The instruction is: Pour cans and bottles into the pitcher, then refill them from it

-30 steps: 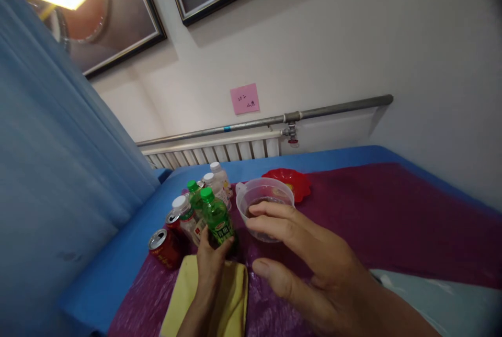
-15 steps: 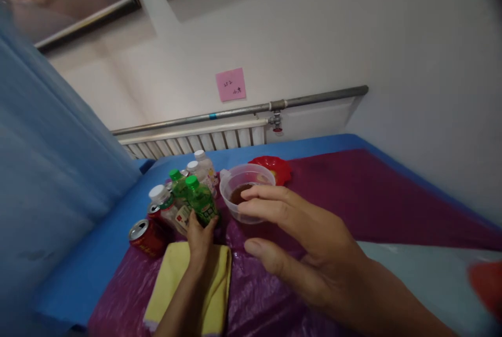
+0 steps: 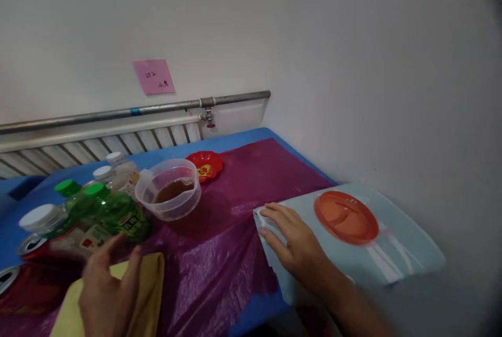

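Note:
My left hand [image 3: 112,287], fingers and thumb apart, hovers over a folded yellow cloth [image 3: 151,284], holding nothing. Just beyond it is a green bottle [image 3: 123,216] with a green cap, among other capped bottles and red drink cans [image 3: 35,287]. Fingers outstretched, my right hand [image 3: 296,245] rests on the left edge of a pale blue sheet [image 3: 408,222]. An orange round divided plate shape [image 3: 347,217] shows on this sheet beside pale strips; I cannot tell whether it is printed. A clear plastic measuring cup [image 3: 168,214] with brown liquid stands between the hands, farther back.
A red scalloped dish [image 3: 206,161] sits behind the cup. Purple plastic sheeting [image 3: 259,169] covers much of the blue table [image 3: 266,133]. A radiator [image 3: 157,138], a metal pipe [image 3: 239,98] and a wall with a pink note [image 3: 153,76] stand behind.
The view has swung right, bringing the pale blue sheet into fuller view. My left hand has come off the green bottle. My right hand has moved from before the cup onto the sheet.

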Demonstrator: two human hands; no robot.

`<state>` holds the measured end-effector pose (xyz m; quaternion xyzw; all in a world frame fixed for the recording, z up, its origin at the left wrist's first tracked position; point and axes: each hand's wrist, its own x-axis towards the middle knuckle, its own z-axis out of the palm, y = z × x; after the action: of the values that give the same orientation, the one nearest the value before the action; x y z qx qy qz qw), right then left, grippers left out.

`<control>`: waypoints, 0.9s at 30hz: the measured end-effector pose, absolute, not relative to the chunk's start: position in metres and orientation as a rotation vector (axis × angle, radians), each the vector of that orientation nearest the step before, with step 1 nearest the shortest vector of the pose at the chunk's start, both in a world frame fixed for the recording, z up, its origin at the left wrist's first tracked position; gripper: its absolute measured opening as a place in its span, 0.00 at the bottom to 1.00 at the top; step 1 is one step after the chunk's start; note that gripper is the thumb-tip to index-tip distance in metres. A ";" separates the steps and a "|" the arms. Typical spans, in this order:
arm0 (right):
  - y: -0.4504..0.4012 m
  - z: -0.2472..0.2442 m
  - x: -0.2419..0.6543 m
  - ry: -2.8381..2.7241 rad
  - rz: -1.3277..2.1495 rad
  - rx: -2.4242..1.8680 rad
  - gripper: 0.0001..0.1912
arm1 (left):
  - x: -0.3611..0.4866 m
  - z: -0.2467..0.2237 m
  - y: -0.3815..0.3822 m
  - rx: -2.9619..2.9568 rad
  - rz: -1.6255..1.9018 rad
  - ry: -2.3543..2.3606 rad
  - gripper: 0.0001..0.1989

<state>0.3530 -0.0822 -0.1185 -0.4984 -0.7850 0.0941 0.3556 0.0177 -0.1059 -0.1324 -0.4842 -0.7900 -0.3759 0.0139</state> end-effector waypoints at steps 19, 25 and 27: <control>-0.091 -0.145 0.374 -2.263 0.060 -1.591 0.24 | 0.131 -0.187 -0.128 -2.892 -0.516 -1.518 0.20; -0.096 -0.142 0.381 -2.285 0.102 -1.580 0.24 | 0.124 -0.195 -0.135 -2.892 -0.647 -1.345 0.18; -0.096 -0.142 0.382 -2.271 0.129 -1.592 0.24 | 0.115 -0.196 -0.135 -2.803 -0.777 -1.286 0.15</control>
<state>0.3817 -0.0960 -0.1420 -0.5638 -0.8044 0.0455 0.1815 0.1154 -0.1354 -0.1962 -0.8813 -0.4042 -0.2442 -0.0191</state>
